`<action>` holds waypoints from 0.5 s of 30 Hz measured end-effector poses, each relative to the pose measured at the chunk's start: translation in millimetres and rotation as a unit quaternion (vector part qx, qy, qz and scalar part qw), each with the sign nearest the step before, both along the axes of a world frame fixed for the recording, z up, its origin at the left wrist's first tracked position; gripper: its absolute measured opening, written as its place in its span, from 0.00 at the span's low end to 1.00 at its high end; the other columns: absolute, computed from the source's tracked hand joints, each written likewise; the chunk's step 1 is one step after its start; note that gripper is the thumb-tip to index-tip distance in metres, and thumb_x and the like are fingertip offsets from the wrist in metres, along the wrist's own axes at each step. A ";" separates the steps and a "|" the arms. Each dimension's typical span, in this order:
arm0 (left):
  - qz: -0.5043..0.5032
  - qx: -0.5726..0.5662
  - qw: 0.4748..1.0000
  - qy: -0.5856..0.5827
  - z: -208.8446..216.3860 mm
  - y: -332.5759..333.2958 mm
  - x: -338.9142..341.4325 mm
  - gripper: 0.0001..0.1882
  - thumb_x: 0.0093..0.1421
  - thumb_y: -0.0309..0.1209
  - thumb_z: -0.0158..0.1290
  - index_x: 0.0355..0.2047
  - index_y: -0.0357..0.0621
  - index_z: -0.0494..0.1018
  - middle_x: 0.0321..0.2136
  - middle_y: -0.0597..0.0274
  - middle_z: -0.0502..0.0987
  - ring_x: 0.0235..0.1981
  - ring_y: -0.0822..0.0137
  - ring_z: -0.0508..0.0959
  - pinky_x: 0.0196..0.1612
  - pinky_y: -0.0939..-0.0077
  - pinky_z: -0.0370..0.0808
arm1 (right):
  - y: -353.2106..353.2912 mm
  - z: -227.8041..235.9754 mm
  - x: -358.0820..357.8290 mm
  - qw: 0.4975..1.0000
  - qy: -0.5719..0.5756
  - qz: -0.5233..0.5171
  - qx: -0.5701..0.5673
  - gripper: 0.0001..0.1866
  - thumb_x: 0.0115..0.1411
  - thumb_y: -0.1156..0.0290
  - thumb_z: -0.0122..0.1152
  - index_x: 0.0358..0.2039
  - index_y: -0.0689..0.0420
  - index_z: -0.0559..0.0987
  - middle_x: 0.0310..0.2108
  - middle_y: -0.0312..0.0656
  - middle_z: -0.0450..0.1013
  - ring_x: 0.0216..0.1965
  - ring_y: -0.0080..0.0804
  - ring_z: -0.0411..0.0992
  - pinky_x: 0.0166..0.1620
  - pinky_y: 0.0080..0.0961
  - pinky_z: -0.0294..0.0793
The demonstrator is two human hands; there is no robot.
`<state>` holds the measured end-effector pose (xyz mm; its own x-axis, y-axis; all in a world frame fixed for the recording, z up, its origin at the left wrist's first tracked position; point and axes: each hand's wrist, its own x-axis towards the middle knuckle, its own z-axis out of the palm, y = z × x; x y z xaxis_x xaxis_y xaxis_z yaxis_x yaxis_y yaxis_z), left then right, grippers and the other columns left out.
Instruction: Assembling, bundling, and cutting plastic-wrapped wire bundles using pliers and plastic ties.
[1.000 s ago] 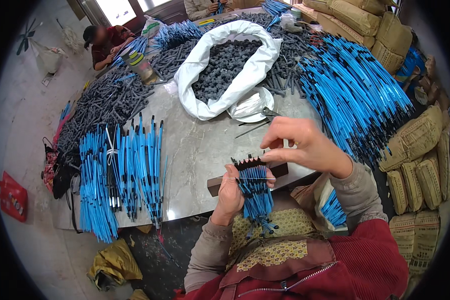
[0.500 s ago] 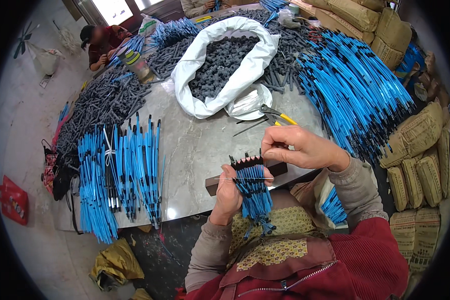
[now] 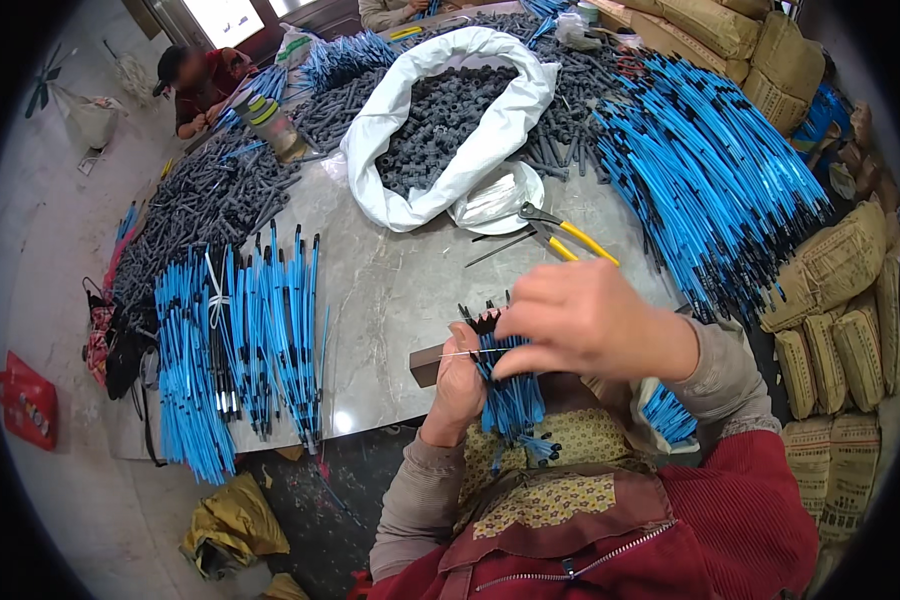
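My left hand [image 3: 457, 388] is closed around a bundle of thin blue tubes with black ends [image 3: 510, 405], its thumb pointing up along the side. A thin white tie [image 3: 460, 353] lies across the upper part of the bundle, close to that thumb. My right hand [image 3: 582, 322] is over the bundle's right side, slightly blurred, with fingers curled and pinched near the tie. What those fingertips hold is hidden. Behind my left hand, a brown block [image 3: 423, 368] rests at the table's near edge.
Yellow-handled cutting pliers [image 3: 575, 238] and a spool of white tie [image 3: 510, 195] lie beyond my hands. A white sack [image 3: 375, 165] holds dark grey parts. Blue tube bundles [image 3: 195, 370] are at left, with a large pile [image 3: 710, 180] at right. A person [image 3: 195, 90] sits far left.
My right hand has come left and down, from the bundle's top right corner to across its upper part. It now covers the tie's right side and much of the brown block.
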<state>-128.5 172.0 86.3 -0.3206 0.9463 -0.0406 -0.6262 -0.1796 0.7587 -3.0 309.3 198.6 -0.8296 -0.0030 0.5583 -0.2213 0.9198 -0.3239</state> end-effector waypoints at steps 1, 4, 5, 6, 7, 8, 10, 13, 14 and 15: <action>0.011 0.003 0.993 0.118 -3.6 -2.2 -2.4 0.35 0.73 0.56 0.32 0.53 0.33 0.70 0.45 0.52 0.79 0.44 0.63 0.80 0.48 0.70 0.77 | -7.9 -0.9 -2.6 0.998 -0.004 -0.015 0.058 0.13 0.58 0.60 0.65 0.29 0.56 0.77 0.26 0.37 0.69 0.28 0.35 0.73 0.30 0.29 0.72; 0.037 0.007 0.937 0.348 -16.3 -7.2 -12.9 0.30 0.75 0.51 0.33 0.51 0.35 0.71 0.45 0.55 0.78 0.45 0.67 0.79 0.48 0.71 0.76 | -21.0 -8.5 -12.4 0.990 0.007 -0.039 0.138 0.13 0.58 0.58 0.63 0.28 0.55 0.76 0.24 0.35 0.67 0.26 0.32 0.72 0.28 0.28 0.72; 0.074 0.030 0.883 0.462 -20.6 -7.2 -16.8 0.28 0.76 0.49 0.33 0.50 0.35 0.71 0.45 0.56 0.78 0.44 0.67 0.79 0.47 0.71 0.76 | -23.3 -14.7 -16.5 0.985 0.021 -0.048 0.163 0.13 0.58 0.58 0.63 0.27 0.54 0.75 0.23 0.35 0.67 0.25 0.31 0.72 0.27 0.28 0.72; 0.109 0.052 0.814 0.568 -23.7 -7.1 -19.8 0.26 0.76 0.47 0.34 0.49 0.36 0.71 0.44 0.57 0.78 0.44 0.68 0.78 0.46 0.71 0.75 | -24.4 -19.5 -19.5 0.980 0.034 -0.057 0.186 0.14 0.57 0.58 0.63 0.26 0.54 0.74 0.22 0.34 0.66 0.24 0.31 0.72 0.26 0.27 0.72; 0.141 0.073 0.731 0.664 -27.0 -7.7 -21.1 0.24 0.76 0.44 0.34 0.48 0.36 0.72 0.43 0.58 0.79 0.43 0.68 0.78 0.46 0.71 0.75 | -24.0 -22.8 -21.9 0.980 0.033 -0.057 0.185 0.14 0.57 0.58 0.63 0.26 0.54 0.74 0.22 0.34 0.66 0.24 0.31 0.72 0.26 0.27 0.72; 0.140 0.073 0.731 0.663 -30.8 -8.0 -19.8 0.24 0.76 0.44 0.34 0.48 0.36 0.72 0.43 0.58 0.79 0.43 0.68 0.78 0.46 0.71 0.75 | -22.1 -25.5 -24.5 0.982 0.039 -0.046 0.180 0.14 0.57 0.58 0.63 0.25 0.54 0.73 0.22 0.34 0.66 0.22 0.31 0.72 0.24 0.28 0.72; 0.075 0.061 0.956 0.277 -33.2 -4.5 -12.7 0.22 0.75 0.42 0.37 0.48 0.35 0.71 0.43 0.55 0.79 0.44 0.65 0.79 0.47 0.71 0.75 | -16.4 -27.9 -29.2 0.984 0.050 -0.022 0.169 0.16 0.57 0.58 0.64 0.23 0.54 0.71 0.21 0.35 0.66 0.20 0.32 0.72 0.22 0.30 0.71; 0.013 0.063 0.996 0.066 -25.0 -3.4 -10.9 0.21 0.74 0.41 0.38 0.48 0.34 0.71 0.43 0.51 0.79 0.45 0.62 0.79 0.48 0.70 0.76 | -6.9 -18.3 -32.7 0.992 0.047 0.006 0.113 0.17 0.58 0.58 0.64 0.23 0.54 0.70 0.21 0.37 0.67 0.19 0.36 0.72 0.21 0.32 0.70; -0.009 0.078 0.994 0.075 -19.9 -4.5 -10.4 0.21 0.74 0.41 0.39 0.48 0.33 0.71 0.44 0.50 0.79 0.45 0.61 0.80 0.49 0.69 0.76 | -3.1 -16.1 -34.5 0.995 0.047 0.020 0.085 0.17 0.58 0.58 0.64 0.23 0.54 0.69 0.20 0.38 0.67 0.18 0.38 0.72 0.20 0.34 0.70; -0.033 0.094 0.991 0.084 -14.3 -4.3 -9.6 0.22 0.73 0.41 0.39 0.49 0.32 0.70 0.44 0.48 0.79 0.45 0.59 0.80 0.49 0.69 0.77 | 2.2 -15.2 -36.7 0.995 0.046 0.019 0.085 0.17 0.58 0.58 0.64 0.23 0.54 0.69 0.20 0.38 0.67 0.18 0.38 0.72 0.20 0.34 0.70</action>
<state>-138.1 167.7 72.0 -0.2449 0.9513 0.1870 -0.5085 -0.2903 0.8107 -39.7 311.5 183.4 -0.7728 -0.1340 0.6204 -0.2782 0.9501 -0.1414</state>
